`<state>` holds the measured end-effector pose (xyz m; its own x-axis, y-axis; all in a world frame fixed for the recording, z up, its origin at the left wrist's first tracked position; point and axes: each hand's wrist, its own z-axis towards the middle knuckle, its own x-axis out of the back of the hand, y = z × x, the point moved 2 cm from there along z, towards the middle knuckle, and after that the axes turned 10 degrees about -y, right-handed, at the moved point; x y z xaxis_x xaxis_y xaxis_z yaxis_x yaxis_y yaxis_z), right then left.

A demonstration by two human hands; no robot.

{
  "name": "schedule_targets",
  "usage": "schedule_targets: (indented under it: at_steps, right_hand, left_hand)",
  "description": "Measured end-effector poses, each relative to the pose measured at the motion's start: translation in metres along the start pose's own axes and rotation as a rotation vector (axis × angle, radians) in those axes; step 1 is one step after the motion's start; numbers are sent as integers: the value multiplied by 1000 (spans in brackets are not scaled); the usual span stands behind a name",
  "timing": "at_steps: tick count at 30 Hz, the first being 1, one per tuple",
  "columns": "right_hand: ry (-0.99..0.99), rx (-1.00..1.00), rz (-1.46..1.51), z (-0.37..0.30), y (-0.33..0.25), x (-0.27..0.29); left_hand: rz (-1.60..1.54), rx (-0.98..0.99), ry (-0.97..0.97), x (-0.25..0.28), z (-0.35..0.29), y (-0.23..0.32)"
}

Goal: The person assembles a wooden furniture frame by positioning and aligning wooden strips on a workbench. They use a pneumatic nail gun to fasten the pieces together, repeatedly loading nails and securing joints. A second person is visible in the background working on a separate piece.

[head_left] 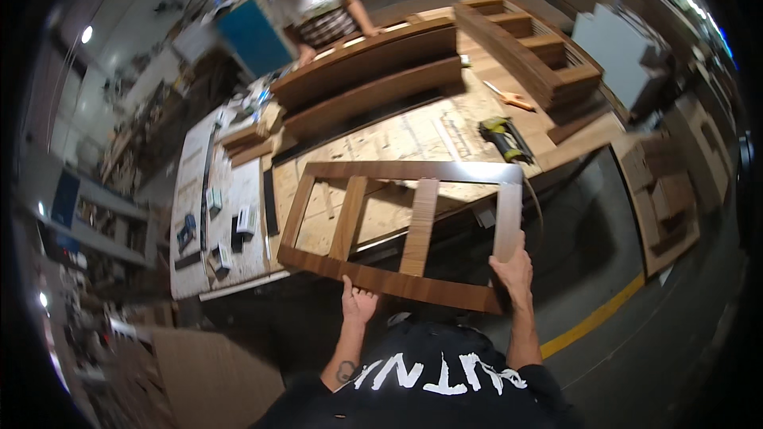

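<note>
A brown wooden frame [420, 226] with two crosspieces between its end pieces is held out in front of me, its far side over the edge of the workbench [389, 139]. My left hand [359, 302] grips its near rail, thumb on top and the other fingers partly under the wood. Around the right end piece, close to the near corner, my right hand [514, 268] is closed. Beyond the frame a green and black nail gun [502, 139] lies on the bench, near an orange-handled hand saw [510, 97].
Long brown boards [366, 83] stand on the bench, with a person [322, 12] leaning behind them. Stacked wooden frames [548, 56] rest at the far right. Small boxes [245, 221] lie at the left. A yellow floor line [596, 316] runs at my right, near a leaning panel [652, 230].
</note>
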<state>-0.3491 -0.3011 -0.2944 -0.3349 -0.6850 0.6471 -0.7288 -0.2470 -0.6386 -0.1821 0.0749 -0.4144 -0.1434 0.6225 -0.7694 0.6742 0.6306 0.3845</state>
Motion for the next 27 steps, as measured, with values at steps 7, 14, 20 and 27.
schedule_targets:
  at_steps: [7, 14, 20, 27]
  right_hand:
    - [209, 245, 376, 54, 80, -27]
    - [73, 71, 416, 55, 114, 21]
    - [322, 78, 506, 14, 130, 140]
    - [435, 297, 1002, 93, 166, 226]
  left_hand:
    - [247, -153, -59, -37, 43, -17]
    - [1268, -833, -515, -173, -43, -63]
    - [411, -92, -452, -256, -11, -112]
    - [396, -20, -638, -343, 145, -169]
